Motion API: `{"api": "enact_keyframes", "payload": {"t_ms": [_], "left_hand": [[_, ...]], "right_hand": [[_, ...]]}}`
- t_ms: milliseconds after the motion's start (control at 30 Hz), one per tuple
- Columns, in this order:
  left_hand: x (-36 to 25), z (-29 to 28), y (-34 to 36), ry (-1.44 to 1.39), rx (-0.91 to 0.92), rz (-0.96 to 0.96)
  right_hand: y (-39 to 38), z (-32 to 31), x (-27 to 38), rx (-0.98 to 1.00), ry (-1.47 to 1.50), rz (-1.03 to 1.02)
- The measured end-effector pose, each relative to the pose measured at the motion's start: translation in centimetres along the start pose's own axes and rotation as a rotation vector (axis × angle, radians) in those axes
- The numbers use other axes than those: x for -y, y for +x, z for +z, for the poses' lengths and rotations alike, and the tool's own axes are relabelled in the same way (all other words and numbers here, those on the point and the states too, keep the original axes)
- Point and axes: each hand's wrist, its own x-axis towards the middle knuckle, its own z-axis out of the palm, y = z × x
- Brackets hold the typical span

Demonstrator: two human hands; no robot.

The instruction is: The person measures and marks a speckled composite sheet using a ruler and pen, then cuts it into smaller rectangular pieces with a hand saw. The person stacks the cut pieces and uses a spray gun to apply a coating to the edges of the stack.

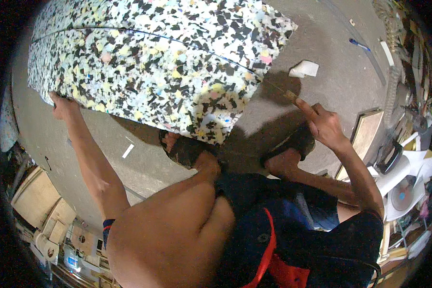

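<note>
A thick foam sheet (149,72), speckled white, black and yellow, spreads across the top of the head view. A dark curved line runs along it to its right edge; whether it is drawn or cut I cannot tell. My left hand (62,105) is closed on the sheet's near left edge, thumb on top. My right hand (324,124) is off to the right of the sheet, closed round the light-coloured handle of a thin-bladed knife (289,95). The narrow blade points toward the sheet's right edge, where the dark line ends.
My sandalled feet (185,150) stand on the grey floor (149,168) just below the sheet. A crumpled white scrap (304,69) and a blue pen (360,45) lie to the right. Beyond them are a wooden board (362,139), a ribbed hose (393,86) and piled clutter.
</note>
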Motion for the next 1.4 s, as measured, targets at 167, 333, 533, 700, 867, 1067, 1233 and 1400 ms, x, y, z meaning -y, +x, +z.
{"api": "enact_keyframes", "payload": {"t_ms": [167, 333, 533, 700, 867, 1067, 1233, 1400], "left_hand": [[-16.7, 0.0, -11.7, 0.126, 1.198, 0.149], [-17.5, -0.2, -13.0, 0.155, 1.233, 0.299], [-16.6, 1.0, -12.6, 0.154, 1.284, 0.370], [-15.3, 1.9, -13.5, 0.152, 1.296, 0.394], [-13.4, 3.6, -11.4, 0.155, 1.258, 0.415], [-12.7, 2.7, -10.9, 0.134, 1.275, 0.415], [-12.9, 3.0, -11.9, 0.143, 1.282, 0.432], [-11.4, 4.1, -9.8, 0.149, 1.240, 0.458]], "right_hand": [[3.0, 0.3, -0.1, -0.100, 0.067, -0.101], [4.3, 0.1, -0.8, -0.121, 0.010, -0.110], [-2.7, -1.1, -2.8, -0.004, 0.019, 0.047], [0.1, 1.0, -2.7, -0.097, -0.019, -0.084], [0.8, 1.8, -3.3, -0.095, -0.022, -0.053], [-5.3, 1.2, -3.7, 0.068, -0.053, 0.131], [-1.9, 1.4, -3.1, 0.014, -0.030, 0.039], [1.8, 3.0, -3.6, 0.026, -0.099, -0.004]]}}
